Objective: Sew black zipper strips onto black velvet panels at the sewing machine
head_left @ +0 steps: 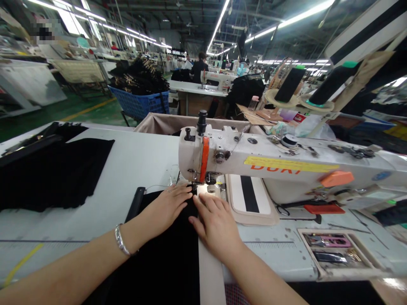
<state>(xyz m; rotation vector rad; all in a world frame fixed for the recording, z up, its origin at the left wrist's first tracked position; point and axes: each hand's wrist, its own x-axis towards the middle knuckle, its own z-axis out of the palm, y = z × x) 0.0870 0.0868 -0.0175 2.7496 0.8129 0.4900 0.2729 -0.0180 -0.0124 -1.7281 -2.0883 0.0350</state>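
Note:
A white industrial sewing machine (280,163) stands across the table. A strip of black fabric (168,258) runs from the table's near edge up to the needle (197,183). My left hand (167,207) lies flat on the fabric just left of the needle, fingers stretched towards the presser foot. My right hand (216,224) rests flat beside it, fingers spread on the fabric's right edge and the machine bed. A metal bracelet (121,239) is on my left wrist.
A pile of black cloth (51,169) lies on the table's left. A tool tray (333,250) sits at the right front, scissors (299,209) behind it. Thread cones (291,82) stand at the back right. A blue crate (140,103) and other workstations with people lie beyond.

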